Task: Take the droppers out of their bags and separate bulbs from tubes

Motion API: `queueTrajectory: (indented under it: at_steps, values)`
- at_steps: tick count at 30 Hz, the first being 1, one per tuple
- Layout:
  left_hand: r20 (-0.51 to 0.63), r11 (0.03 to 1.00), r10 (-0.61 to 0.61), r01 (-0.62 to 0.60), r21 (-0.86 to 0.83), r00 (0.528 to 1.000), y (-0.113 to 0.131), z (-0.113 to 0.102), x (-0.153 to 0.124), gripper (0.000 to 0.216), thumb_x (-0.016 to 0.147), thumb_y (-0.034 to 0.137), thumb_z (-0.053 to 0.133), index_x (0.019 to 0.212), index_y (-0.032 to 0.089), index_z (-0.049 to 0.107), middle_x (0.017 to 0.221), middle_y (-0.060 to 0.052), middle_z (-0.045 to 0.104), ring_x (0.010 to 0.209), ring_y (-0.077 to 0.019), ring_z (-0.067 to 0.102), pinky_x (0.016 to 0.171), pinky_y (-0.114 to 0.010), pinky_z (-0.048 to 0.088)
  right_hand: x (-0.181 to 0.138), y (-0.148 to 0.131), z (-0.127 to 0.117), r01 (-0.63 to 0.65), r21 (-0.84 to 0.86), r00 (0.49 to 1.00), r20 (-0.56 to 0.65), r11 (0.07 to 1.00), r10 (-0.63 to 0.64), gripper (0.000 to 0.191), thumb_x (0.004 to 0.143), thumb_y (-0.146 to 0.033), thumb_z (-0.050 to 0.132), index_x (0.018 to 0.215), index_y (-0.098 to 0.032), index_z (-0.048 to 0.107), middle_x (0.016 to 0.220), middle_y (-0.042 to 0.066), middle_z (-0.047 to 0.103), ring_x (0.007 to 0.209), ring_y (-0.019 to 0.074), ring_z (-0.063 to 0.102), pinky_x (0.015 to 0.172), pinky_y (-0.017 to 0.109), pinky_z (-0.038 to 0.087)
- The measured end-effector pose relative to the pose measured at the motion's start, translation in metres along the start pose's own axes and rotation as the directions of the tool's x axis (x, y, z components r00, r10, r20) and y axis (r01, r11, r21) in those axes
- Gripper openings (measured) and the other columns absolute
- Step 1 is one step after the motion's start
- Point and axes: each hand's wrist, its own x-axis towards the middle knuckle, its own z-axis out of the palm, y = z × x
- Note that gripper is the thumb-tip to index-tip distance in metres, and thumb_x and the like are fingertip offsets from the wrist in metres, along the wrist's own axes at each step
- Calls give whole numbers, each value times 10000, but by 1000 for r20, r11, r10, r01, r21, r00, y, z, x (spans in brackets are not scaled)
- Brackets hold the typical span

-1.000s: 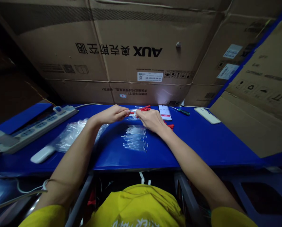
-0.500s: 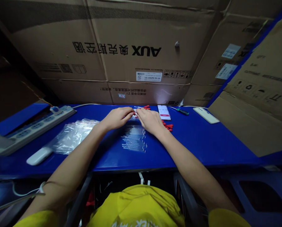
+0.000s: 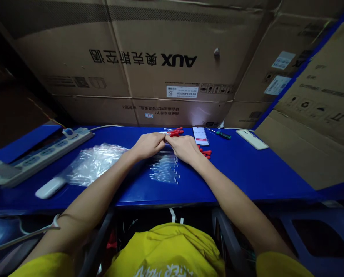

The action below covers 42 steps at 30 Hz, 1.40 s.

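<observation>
My left hand (image 3: 148, 145) and my right hand (image 3: 184, 147) meet at the fingertips over the back middle of the table, both closed in a pinch. Whatever lies between the fingers is small and mostly hidden. Just behind them are thin clear tubes with red bulb-shaped ends (image 3: 176, 132). A row of thin clear tubes (image 3: 164, 169) lies side by side on the blue table (image 3: 241, 173), in front of the hands. More red bulb-shaped pieces (image 3: 206, 152) sit beside my right wrist, partly covered by it.
Clear plastic bags (image 3: 92, 165) and a white oblong device (image 3: 50, 187) lie left, near a power strip (image 3: 45, 154). Behind to the right are a phone (image 3: 200, 136), a green-handled screwdriver (image 3: 222, 134) and a pale phone-like slab (image 3: 252, 139). Cardboard (image 3: 149, 84) walls the back.
My left hand has shifted slightly right, closer against my right hand. The red piece seen between the fingertips before is now hidden, and more of the red ends behind show.
</observation>
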Motion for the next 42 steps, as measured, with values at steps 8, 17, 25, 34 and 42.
queueTrajectory:
  at_steps: [8, 17, 25, 34, 42]
  values:
    - [-57, 997, -45, 48, 63, 997, 5, 1, 3, 316, 992, 333, 391, 949, 196, 673, 1001, -113, 763, 889, -270, 700, 707, -333, 433, 0, 5, -3, -11, 12, 1000, -10, 1000, 11, 407, 1061, -168, 387, 1410, -234, 585, 1157, 104, 810, 944, 241, 731, 698, 321, 370]
    - [-136, 960, -5, -33, -279, 991, -18, 5, -3, 320, 1068, 449, 442, 1135, 198, 631, 955, -75, 731, 844, -232, 669, 777, -336, 464, -5, 13, -5, -105, 158, 991, -64, 982, 116, 379, 1143, -393, 327, 1277, -239, 646, 1030, 88, 811, 849, 252, 713, 702, 306, 339]
    - [-180, 527, -151, -75, -846, 972, 14, 27, 5, 376, 1036, 531, 527, 1044, 174, 646, 955, -59, 687, 838, -188, 637, 701, -283, 537, 0, 3, 9, -61, 593, 954, -201, 803, 221, 371, 1158, -399, 259, 1143, -229, 589, 896, 24, 763, 803, 212, 715, 719, 276, 401]
    - [-214, 351, -328, -91, -932, 920, 33, 39, 8, 386, 1033, 478, 560, 1232, 180, 702, 1226, -114, 727, 933, -198, 656, 696, -265, 557, 0, -6, 4, -123, 556, 920, -247, 822, 304, 396, 1144, -390, 337, 1282, -244, 678, 945, 36, 805, 909, 236, 758, 798, 297, 465]
    - [-260, 417, -365, -93, -904, 894, 29, 39, 8, 475, 1031, 541, 551, 1234, 156, 738, 1188, -115, 771, 949, -202, 689, 808, -304, 577, 3, -4, 11, -94, 620, 926, -233, 779, 297, 372, 1147, -376, 330, 1132, -230, 673, 878, 23, 784, 826, 212, 743, 774, 283, 452]
